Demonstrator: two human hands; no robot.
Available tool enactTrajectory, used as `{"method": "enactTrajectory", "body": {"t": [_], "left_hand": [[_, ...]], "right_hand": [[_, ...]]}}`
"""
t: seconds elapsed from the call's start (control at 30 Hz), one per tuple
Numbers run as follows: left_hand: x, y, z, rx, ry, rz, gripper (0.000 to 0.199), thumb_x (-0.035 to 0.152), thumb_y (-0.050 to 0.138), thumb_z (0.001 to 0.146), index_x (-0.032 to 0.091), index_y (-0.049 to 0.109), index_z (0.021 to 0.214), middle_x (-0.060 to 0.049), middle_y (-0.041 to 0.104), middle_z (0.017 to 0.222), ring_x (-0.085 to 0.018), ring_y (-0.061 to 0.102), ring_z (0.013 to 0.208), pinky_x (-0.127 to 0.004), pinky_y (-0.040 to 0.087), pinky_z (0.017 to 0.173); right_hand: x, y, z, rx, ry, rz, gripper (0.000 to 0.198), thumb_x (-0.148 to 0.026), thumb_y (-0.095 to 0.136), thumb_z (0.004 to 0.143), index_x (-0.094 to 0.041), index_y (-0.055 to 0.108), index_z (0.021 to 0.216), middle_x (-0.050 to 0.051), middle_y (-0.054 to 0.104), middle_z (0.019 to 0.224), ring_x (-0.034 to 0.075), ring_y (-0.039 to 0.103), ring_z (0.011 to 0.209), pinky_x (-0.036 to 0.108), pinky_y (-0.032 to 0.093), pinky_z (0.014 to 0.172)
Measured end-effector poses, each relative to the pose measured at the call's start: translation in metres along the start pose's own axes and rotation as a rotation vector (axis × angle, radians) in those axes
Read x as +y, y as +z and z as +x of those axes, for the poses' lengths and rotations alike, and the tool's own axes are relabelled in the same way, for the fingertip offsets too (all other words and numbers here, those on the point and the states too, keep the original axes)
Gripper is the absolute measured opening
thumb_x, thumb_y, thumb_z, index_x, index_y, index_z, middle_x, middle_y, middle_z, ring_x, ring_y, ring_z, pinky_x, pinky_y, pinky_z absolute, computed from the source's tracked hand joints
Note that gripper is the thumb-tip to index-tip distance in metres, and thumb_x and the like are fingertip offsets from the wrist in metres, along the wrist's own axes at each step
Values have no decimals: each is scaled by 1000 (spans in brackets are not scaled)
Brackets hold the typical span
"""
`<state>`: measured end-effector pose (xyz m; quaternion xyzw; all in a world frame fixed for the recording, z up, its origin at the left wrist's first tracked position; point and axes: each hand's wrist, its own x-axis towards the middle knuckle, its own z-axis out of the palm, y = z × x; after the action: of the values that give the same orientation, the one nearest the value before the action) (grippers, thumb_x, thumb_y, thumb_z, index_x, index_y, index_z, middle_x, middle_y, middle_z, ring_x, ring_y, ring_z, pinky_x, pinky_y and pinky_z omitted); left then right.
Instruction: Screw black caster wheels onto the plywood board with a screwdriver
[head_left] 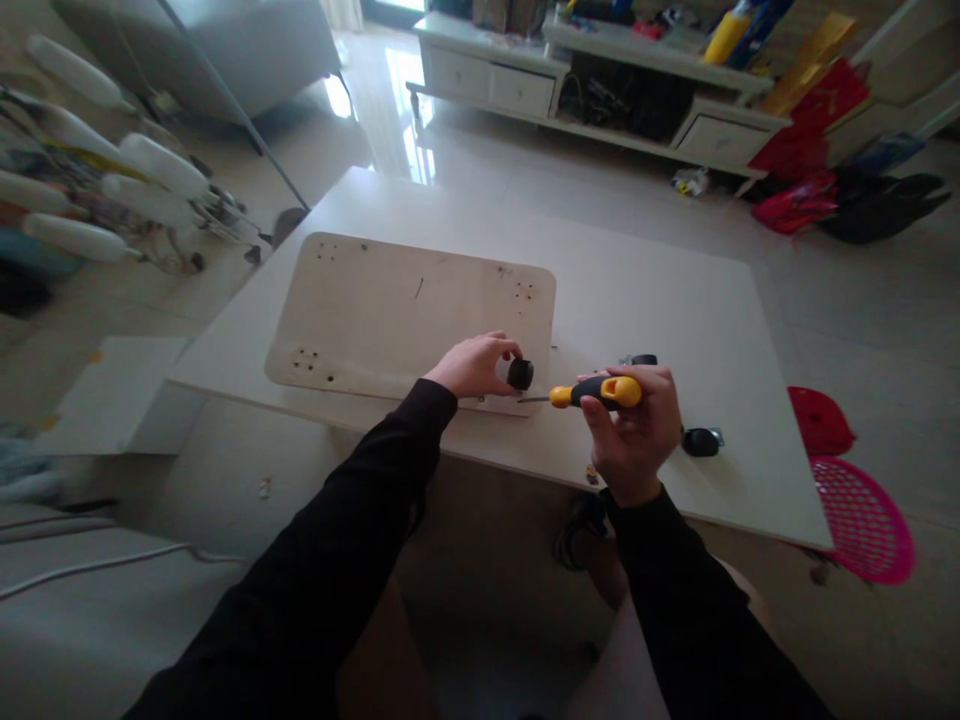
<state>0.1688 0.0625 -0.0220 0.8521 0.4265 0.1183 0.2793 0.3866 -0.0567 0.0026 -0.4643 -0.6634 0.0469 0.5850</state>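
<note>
A pale wooden board (390, 310) with small drilled holes near its corners lies on a white table (675, 300). My left hand (474, 364) grips a black caster wheel (520, 374) at the board's near right corner. My right hand (634, 430) holds a yellow and black screwdriver (596, 392), whose tip points left toward the wheel's base. Another black caster (702, 441) lies on the table to the right of my right hand, and a third one (639, 359) shows just behind that hand.
A red stool (819, 420) and a pink plastic stool (862, 515) stand at the table's right side. A white TV cabinet (600, 90) with clutter runs along the far wall. White bottle-like items (112, 190) crowd the left. A small white box (112, 390) sits below the table's left edge.
</note>
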Motion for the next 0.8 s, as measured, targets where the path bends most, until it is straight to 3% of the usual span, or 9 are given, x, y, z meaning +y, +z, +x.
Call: {"method": "enactTrajectory", "body": {"t": [0.37, 0.6, 0.8], "left_hand": [[-10, 0, 3, -83, 19, -245, 48, 23, 87, 74, 19, 75, 121, -9, 80, 120, -15, 70, 78, -28, 52, 76], [-11, 2, 3, -124, -7, -280, 50, 20, 85, 75, 20, 72, 124, -9, 80, 122, -11, 65, 65, -25, 49, 65], [-9, 0, 2, -137, 7, -283, 48, 22, 84, 76, 21, 72, 123, -6, 82, 112, -15, 69, 75, -27, 51, 74]], "right_hand": [[-11, 0, -1, -74, -124, -46, 40, -31, 80, 88, -27, 63, 123, 5, 70, 105, 21, 74, 92, 42, 67, 78], [-12, -1, -3, -83, -109, -24, 39, -32, 79, 88, -27, 62, 123, 4, 72, 103, 21, 75, 92, 42, 67, 79], [-10, -1, -4, -84, -119, -21, 41, -31, 81, 87, -27, 63, 123, 4, 73, 103, 21, 74, 92, 42, 65, 79]]}}
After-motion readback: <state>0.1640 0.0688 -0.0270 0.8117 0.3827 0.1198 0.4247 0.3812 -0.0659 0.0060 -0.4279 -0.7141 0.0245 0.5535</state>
